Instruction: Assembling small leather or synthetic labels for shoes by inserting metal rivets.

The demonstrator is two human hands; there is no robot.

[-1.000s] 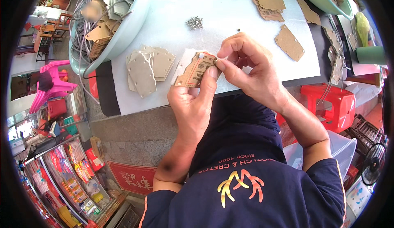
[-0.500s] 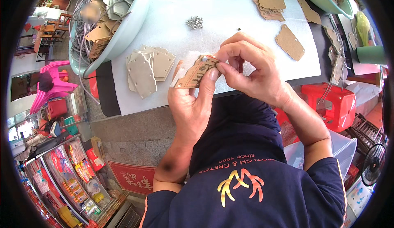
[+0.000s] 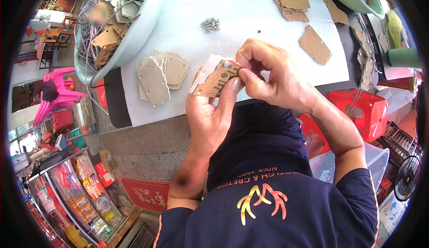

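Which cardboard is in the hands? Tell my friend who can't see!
Find the big white sheet. By its near edge, the left hand holds a brown cardboard piece and the right hand touches its right end. Only this one is held, with dark print and a whitish round spot near its top; the grey pieces on its left lie stacked.
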